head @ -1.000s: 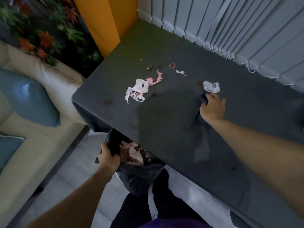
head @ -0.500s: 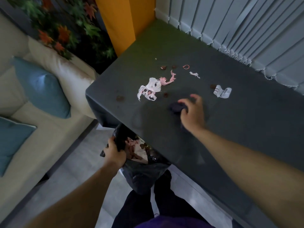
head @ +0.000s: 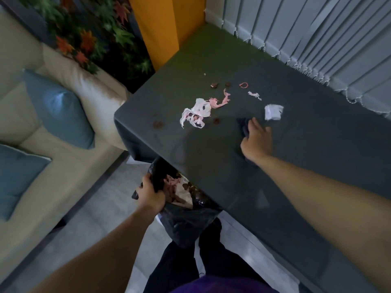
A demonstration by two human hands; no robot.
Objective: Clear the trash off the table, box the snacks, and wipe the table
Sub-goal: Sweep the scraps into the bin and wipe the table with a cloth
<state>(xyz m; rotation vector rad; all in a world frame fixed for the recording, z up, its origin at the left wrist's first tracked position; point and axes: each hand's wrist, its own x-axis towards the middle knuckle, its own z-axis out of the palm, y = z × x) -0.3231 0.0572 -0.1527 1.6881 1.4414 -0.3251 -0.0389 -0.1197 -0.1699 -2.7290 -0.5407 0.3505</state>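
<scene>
My right hand (head: pixel 256 142) lies on a dark cloth (head: pixel 243 124) on the dark grey table (head: pixel 211 157), fingers stretched over it. Just beyond the fingertips sits a crumpled white paper (head: pixel 273 112). Further left lie torn white and pink wrappers (head: pixel 196 113), a small white scrap (head: pixel 255 95), a pink ring (head: pixel 243 85) and brown crumbs (head: pixel 214 85). More brown spots (head: pixel 158 123) mark the table's left corner. Below the table's near edge my left hand (head: pixel 151 193) grips the rim of a black trash bag (head: pixel 186 218) holding pink and white scraps.
A cream sofa (head: pixel 74 166) with blue cushions (head: pixel 59 108) stands left of the table. Vertical blinds (head: pixel 317 39) line the far right side, and an orange pillar (head: pixel 167 28) rises at the table's far corner. My legs stand behind the bag.
My right hand slid the cloth left across the table, then back right toward the white paper. My left hand kept its grip on the bag rim.
</scene>
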